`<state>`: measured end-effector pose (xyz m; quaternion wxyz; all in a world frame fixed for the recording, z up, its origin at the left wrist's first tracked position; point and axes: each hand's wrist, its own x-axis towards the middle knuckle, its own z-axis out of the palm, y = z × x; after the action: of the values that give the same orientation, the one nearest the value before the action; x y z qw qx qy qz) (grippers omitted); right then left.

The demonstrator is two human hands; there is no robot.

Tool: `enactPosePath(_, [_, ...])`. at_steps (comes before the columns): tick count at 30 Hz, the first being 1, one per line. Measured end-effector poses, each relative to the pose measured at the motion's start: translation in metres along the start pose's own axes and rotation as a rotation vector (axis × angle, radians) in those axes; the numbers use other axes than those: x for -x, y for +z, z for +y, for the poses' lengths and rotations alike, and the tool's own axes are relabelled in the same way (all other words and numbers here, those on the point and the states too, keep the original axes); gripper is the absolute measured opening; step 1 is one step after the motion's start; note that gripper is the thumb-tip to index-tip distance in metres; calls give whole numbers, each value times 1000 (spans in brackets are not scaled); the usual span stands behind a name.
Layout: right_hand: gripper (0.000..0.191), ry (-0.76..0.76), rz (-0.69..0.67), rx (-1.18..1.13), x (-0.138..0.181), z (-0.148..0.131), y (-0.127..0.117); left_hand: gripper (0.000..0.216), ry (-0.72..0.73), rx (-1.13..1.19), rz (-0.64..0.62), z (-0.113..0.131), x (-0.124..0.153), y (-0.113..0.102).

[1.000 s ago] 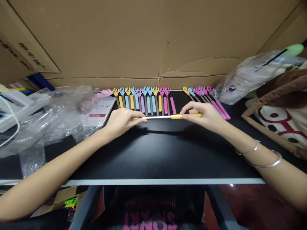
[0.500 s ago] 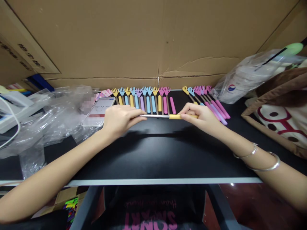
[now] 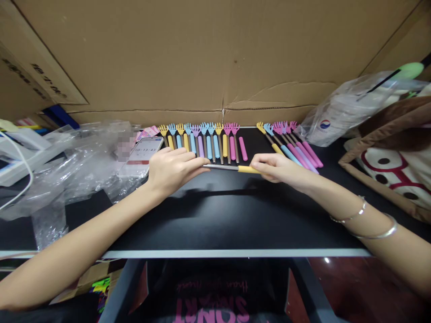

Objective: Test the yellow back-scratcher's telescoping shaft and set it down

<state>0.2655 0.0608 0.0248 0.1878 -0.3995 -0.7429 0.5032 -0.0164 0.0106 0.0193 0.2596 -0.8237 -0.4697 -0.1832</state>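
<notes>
A back scratcher rod (image 3: 222, 168) with a yellow handle (image 3: 247, 169) is held level above the black table. My left hand (image 3: 177, 169) is wrapped round the left end of the metal rod, hiding whatever head is there. My right hand (image 3: 278, 168) grips the yellow handle and covers its right end. Behind the hands lies a row of claw-headed back scratcher rods (image 3: 204, 130) in yellow, blue, purple and pink, with loose handles such as a pink one (image 3: 243, 149) beside them. To the right, several back scratchers (image 3: 296, 148) lie slanted with handles on their rods.
A phone (image 3: 144, 152) showing a timer and crumpled clear plastic bags (image 3: 84, 166) lie on the left. A bagged cup (image 3: 340, 116) and a brown fabric bag (image 3: 357, 157) stand on the right. Cardboard (image 3: 151, 58) walls the back; a pale strip (image 3: 235, 253) edges the table's front.
My right hand has gone from a fingertip hold to a fuller grip round the yellow handle. Both hands and the scratcher sit slightly lower in view.
</notes>
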Motion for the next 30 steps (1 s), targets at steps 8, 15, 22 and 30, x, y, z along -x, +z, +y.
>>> enactPosePath(8, [44, -118, 132, 297, -2, 2, 2, 47, -41, 154, -34, -3, 1, 9])
enactPosePath(15, [36, -283, 279, 551, 6, -1, 9, 44, -130, 321, -176, -4, -2, 10])
enactPosePath(22, [33, -525, 468, 879, 13, -5, 7, 40, -218, 418, -271, 3, -4, 5])
enactPosePath(30, [31, -564, 461, 912, 14, -9, -1, 35, -172, 410, -221, 2, -7, 11])
